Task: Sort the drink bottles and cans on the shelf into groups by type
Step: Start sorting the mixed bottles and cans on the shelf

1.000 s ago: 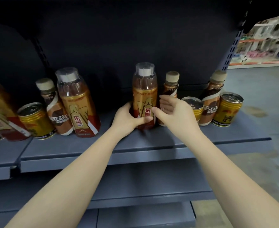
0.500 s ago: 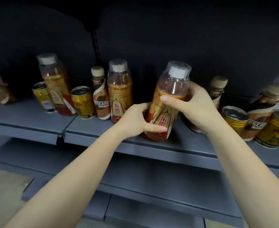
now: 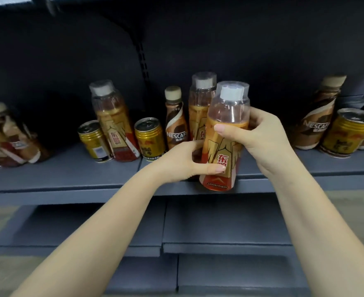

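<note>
Both hands hold an orange energy-drink bottle with a clear cap, lifted just off the front of the grey shelf. My left hand grips its lower part, and my right hand wraps its upper body. Right behind it stands a second bottle of the same kind, with a brown Nescafe bottle to its left. Further left are a gold can, a third orange bottle and another gold can.
At the right stand a Nescafe bottle and a gold can, with more drinks cut off at the edge. Blurred bottles lean at the far left. Lower grey shelves jut out below. A dark back panel closes the shelf behind.
The orange bottle has been lifted from among the right-hand drinks and carried left in both hands, now sitting in front of the matching bottle. The view has swung left with it.
</note>
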